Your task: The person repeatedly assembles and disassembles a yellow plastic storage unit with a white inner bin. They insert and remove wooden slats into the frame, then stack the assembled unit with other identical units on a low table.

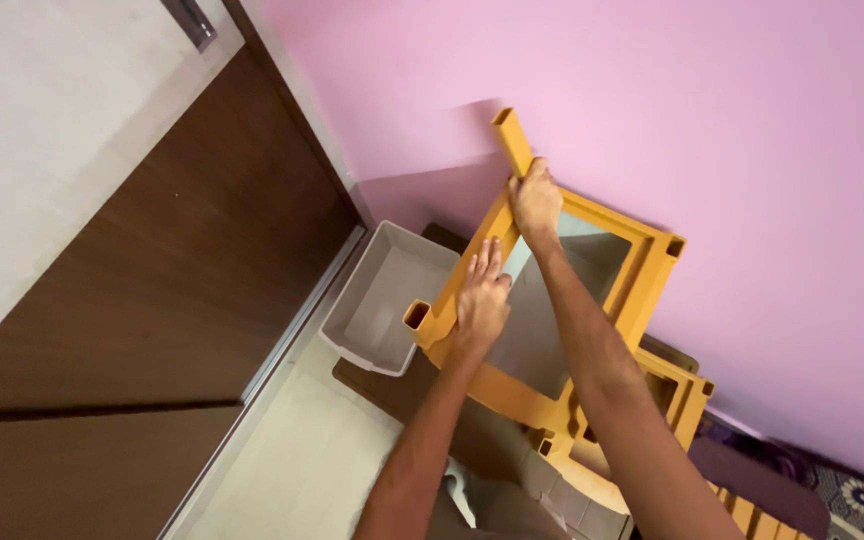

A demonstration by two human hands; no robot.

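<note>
While the orange plastic frame (592,300) is tilted against the pink wall (752,150), its far upright post (512,140) is gripped by the right hand (535,200), fingers curled tight round it. The left hand (482,300) is laid flat on the frame's left rail, fingers straight and pressed together, just beside an open square socket (417,316). A grey plastic drawer tray (387,295) is seen left of the frame, touching it, on a dark brown mat (382,385). More orange frame parts (677,395) are stacked near right. A brown wardrobe door (152,280) is at far left.
</note>
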